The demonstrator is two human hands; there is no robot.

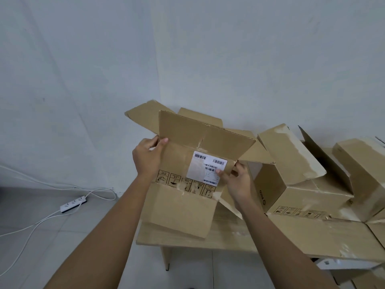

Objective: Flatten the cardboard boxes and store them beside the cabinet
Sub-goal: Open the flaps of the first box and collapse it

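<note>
I hold a brown cardboard box [183, 207] above the left end of a low wooden table [229, 240]. Its flaps stand open, and a white shipping label [205, 166] with barcodes faces me. My left hand [149, 157] grips the box's upper left edge, thumb over the front panel. On the right edge, beside the label, my right hand [237, 182] pinches the cardboard. No cabinet is in view.
Several more cardboard boxes [302, 174] are piled on the table to the right, some with open flaps. A white power strip [73, 203] with white cables lies on the tiled floor at the left. A pale wall stands close behind.
</note>
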